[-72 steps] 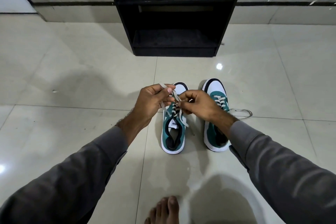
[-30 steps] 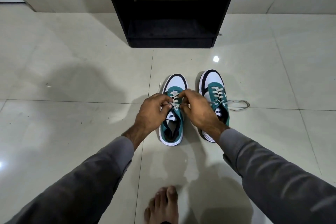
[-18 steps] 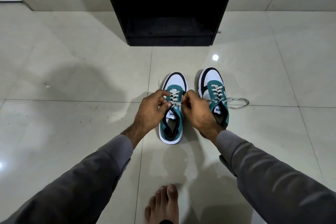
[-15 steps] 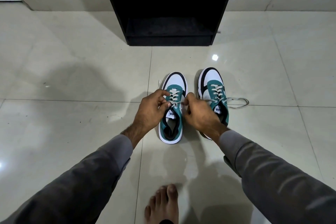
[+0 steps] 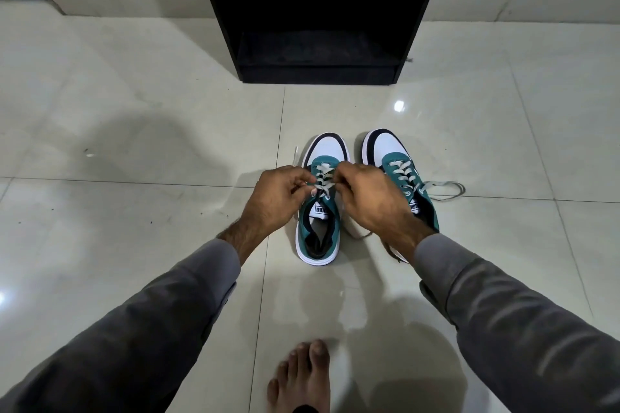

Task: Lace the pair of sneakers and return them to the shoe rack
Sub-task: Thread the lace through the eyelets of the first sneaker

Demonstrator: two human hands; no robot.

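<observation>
Teal-and-white, the 2 sneakers sit side by side on the pale tiled floor (image 5: 141,131), toes pointing at the black shoe rack (image 5: 320,13), with a bare strip of tile between toes and rack base. The left sneaker (image 5: 320,211) is the one being worked: the left hand (image 5: 280,198) has its fingers curled, pinching the lace (image 5: 322,178) at the upper eyelets, and the right hand (image 5: 370,199) pinches the same lace from the other side, its wrist crossing over the right sneaker (image 5: 399,174). A loose lace end (image 5: 444,189) from that right sneaker loops out onto the tile to the right. Wide open floor lies on both sides of the pair, and the rack's low shelf (image 5: 318,50) holds nothing visible. A bare foot (image 5: 302,375) stands near the lower edge, well apart from the heels. Compared with half a second ago, the 2 hands have drawn closer together over the tongue, knuckles nearly meeting; the sneakers have not shifted.
</observation>
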